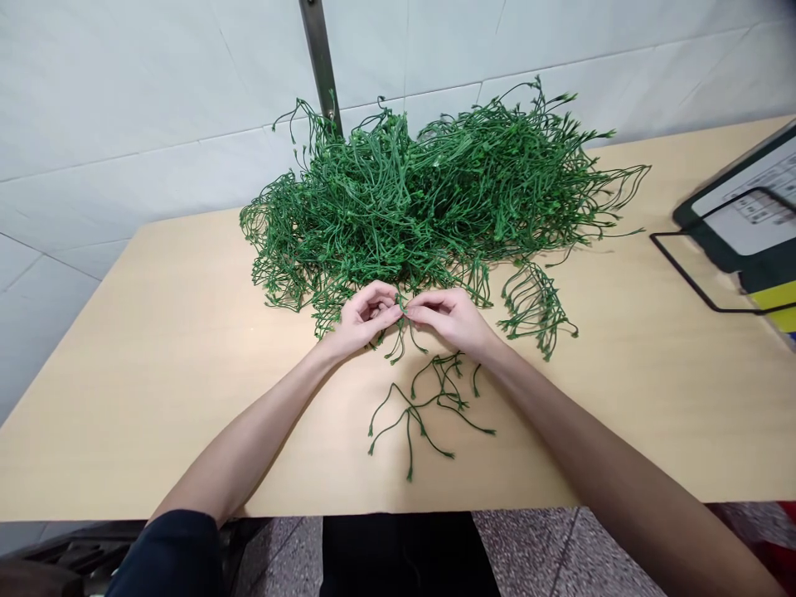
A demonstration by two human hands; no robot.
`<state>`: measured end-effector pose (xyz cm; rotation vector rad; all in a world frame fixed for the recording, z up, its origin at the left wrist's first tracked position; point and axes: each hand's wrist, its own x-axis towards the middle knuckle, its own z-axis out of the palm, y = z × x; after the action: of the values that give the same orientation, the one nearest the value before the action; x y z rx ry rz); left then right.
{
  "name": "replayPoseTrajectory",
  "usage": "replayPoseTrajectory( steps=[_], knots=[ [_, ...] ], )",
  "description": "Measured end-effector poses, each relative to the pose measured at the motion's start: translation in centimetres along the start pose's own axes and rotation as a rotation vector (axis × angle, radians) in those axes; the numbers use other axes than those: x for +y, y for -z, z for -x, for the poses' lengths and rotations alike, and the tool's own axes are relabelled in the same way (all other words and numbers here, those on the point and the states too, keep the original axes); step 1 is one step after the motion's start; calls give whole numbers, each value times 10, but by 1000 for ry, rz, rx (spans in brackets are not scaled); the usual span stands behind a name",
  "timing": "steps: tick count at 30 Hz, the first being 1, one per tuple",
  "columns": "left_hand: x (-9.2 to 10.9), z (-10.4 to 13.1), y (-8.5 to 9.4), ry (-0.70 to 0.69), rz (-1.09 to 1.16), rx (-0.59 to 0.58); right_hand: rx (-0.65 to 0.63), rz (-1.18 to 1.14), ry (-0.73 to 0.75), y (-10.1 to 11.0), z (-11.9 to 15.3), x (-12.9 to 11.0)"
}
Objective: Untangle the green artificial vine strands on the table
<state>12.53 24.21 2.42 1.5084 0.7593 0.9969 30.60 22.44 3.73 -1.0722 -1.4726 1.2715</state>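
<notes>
Fingertips of my left hand [371, 313] and my right hand [448, 317] meet over the table, both pinching a green artificial plant stem [401, 332]. Thin strands of it hang below the fingers; its upper part is partly hidden by them. Directly behind my hands lies a large tangled heap of the same green stems [423, 191]. Nearer to me, several loose stems [410, 406] with small forked tips lie spread on the table. To the right of my right hand rests a small row of curved stems [535, 307].
The pale wooden table [186, 398] stands against a white tiled wall [155, 91]. A metal upright [320, 62] rises behind the heap. At the right edge lies a dark green object with a white label [755, 211] and a thin black wire frame [690, 286].
</notes>
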Motion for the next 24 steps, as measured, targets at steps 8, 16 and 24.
replayPoseTrajectory(
  steps=[8,16,24],
  knots=[
    [-4,-1,-4,9,-109,-48,63,145,92,-1,0,9],
    [-4,0,-4,15,-110,-167,46,276,166,-5,3,7],
    [0,1,-3,23,-100,-152,78,378,365,-7,6,9]
  ],
)
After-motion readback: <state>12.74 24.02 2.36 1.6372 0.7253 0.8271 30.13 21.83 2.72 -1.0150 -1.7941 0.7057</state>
